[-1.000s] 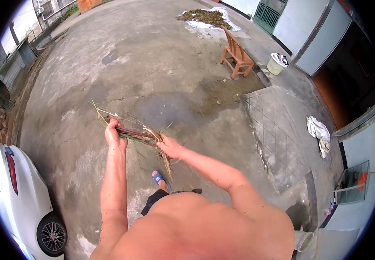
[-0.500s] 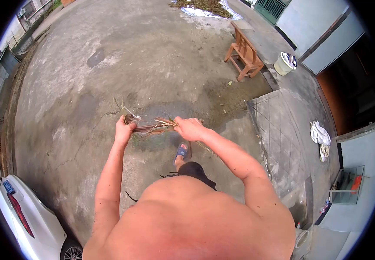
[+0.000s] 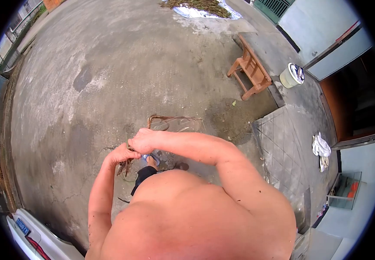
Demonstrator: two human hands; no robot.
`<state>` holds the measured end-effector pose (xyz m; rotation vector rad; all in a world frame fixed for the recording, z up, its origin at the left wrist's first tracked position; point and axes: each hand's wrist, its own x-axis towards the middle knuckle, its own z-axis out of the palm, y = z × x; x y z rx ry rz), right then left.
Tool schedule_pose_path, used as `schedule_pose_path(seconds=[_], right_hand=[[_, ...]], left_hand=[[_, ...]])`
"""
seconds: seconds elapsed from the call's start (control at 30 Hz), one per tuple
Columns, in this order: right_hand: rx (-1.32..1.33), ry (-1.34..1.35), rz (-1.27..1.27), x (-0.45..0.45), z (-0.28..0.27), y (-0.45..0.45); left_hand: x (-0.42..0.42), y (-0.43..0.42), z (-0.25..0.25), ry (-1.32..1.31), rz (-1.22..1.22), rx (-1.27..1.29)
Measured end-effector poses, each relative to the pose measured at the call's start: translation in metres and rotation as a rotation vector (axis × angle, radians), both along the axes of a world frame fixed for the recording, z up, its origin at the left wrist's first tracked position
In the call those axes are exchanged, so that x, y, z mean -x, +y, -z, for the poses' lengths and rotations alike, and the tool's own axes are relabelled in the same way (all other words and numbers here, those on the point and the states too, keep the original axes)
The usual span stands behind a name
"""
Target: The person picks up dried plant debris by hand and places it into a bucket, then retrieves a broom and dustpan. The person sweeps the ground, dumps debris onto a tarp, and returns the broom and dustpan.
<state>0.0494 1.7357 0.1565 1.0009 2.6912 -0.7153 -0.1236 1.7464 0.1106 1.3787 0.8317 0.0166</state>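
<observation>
Pinched in the curled fingers of left hand (image 3: pixel 122 154), and gripped by right hand (image 3: pixel 143 139), nearer the long end: dry stalks (image 3: pixel 163 117), bent ahead of the right hand, then lying crosswise toward the right. Hands drawn together now, apart in the earlier frame, with stalks stretched between.

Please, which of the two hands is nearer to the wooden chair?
The right hand: it is farther forward and closer to the wooden chair than the left hand.
</observation>
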Motion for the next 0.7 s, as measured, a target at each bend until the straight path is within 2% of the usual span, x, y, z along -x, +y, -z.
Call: schedule_pose_path(seconds=[0.07, 0.13, 0.17, 0.2, 0.27, 0.33, 0.43, 0.47, 0.6, 0.67, 0.7], right_hand=[[0.022, 0.007, 0.037, 0.001, 0.03, 0.089], [-0.015, 0.142, 0.114, 0.003, 0.043, 0.156], [0.049, 0.165, 0.22, 0.003, 0.036, 0.186], [0.067, 0.171, 0.231, 0.002, 0.037, 0.214], [-0.057, 0.283, 0.352, -0.009, 0.036, 0.277], [-0.026, 0.281, 0.452, -0.018, 0.026, 0.327], [-0.206, 0.205, 0.545, -0.044, 0.009, 0.406], [-0.193, 0.207, 0.558, -0.053, 0.008, 0.433], [-0.317, 0.41, 0.589, -0.088, 0.027, 0.546], [-0.344, 0.813, 0.691, -0.101, 0.044, 0.614], [-0.345, 0.814, 0.697, -0.108, 0.05, 0.658]], left_hand=[[0.015, 0.1, 0.042, 0.062, 0.041, 0.193], [0.008, 0.163, 0.018, -0.123, -0.099, 0.226], [0.008, 0.2, 0.02, -0.057, -0.045, 0.092], [0.01, 0.232, 0.02, -0.048, -0.035, 0.111], [0.0, 0.301, 0.008, -0.011, -0.02, 0.074], [-0.015, 0.357, -0.008, 0.0, -0.033, 0.036], [-0.03, 0.449, -0.001, 0.128, -0.013, -0.048], [-0.034, 0.478, -0.001, 0.135, -0.001, -0.036], [-0.049, 0.592, -0.012, 0.125, -0.028, -0.028], [-0.051, 0.649, -0.015, 0.135, -0.132, 0.003], [-0.057, 0.684, -0.016, 0.137, -0.127, 0.003]])
